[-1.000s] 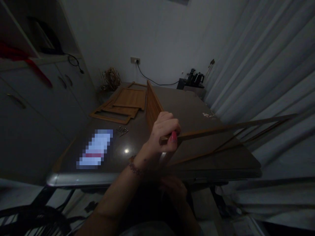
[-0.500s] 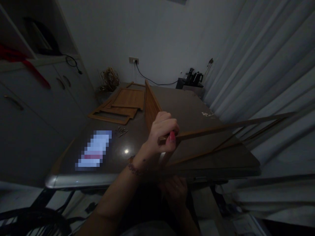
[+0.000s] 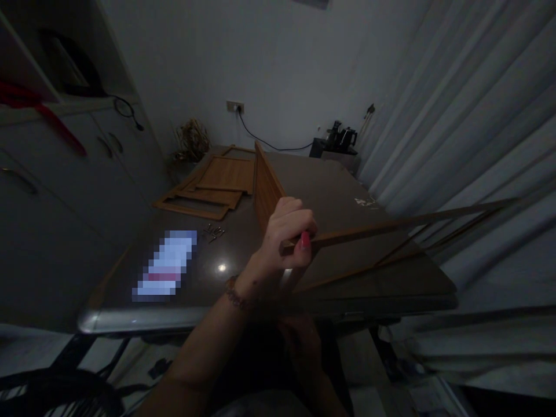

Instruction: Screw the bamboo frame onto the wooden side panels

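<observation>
My left hand (image 3: pixel 287 234) is closed on the corner where an upright wooden panel (image 3: pixel 266 188) meets a long wooden frame (image 3: pixel 403 223) that reaches out to the right over the table. My right hand (image 3: pixel 304 341) is low in the dark just below the table's near edge, under that corner; its fingers are too dim to read. Several small screws (image 3: pixel 214 233) lie on the dark table (image 3: pixel 339 191) to the left of the panel.
Flat wooden panels and frames (image 3: pixel 208 188) are stacked at the table's far left. A pale sheet (image 3: pixel 167 262) lies near the front edge. Cabinets stand on the left, curtains on the right, and a kettle (image 3: pixel 341 138) at the back.
My right hand has shifted a little under the table edge. My left hand and the wooden parts have stayed put; the view has drifted slightly.
</observation>
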`<state>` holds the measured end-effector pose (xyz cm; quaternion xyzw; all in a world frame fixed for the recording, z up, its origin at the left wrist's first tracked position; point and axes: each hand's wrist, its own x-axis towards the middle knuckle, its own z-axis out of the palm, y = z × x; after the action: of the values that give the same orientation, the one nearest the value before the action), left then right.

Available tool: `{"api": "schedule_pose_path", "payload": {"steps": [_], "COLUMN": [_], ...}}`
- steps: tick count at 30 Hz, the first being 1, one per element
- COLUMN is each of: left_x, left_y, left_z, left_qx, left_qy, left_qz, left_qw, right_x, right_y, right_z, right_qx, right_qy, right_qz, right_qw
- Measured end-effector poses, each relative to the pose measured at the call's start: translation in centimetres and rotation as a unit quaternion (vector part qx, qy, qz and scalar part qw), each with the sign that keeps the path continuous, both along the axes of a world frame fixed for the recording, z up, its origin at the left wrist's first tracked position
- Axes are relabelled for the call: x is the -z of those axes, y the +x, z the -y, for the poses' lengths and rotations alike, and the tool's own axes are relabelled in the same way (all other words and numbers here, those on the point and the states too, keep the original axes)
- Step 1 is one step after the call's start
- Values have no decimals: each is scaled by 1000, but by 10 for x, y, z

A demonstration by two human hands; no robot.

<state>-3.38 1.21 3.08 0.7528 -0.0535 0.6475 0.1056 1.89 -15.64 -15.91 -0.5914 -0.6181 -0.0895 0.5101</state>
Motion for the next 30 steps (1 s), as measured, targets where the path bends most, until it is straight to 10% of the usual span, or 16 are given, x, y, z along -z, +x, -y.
{"api": "schedule_pose_path", "payload": {"steps": [30], "left_x": [-1], "left_y": [0], "left_z": [-1], "left_qx": [-7], "left_qy": [-11], "left_qz": [-9], "left_qw": [1000], "right_x": [15], "right_y": [21], "right_z": [-23], "right_qx": [-41], "right_qy": [116], "right_qz": [209], "right_qw": [970]}}
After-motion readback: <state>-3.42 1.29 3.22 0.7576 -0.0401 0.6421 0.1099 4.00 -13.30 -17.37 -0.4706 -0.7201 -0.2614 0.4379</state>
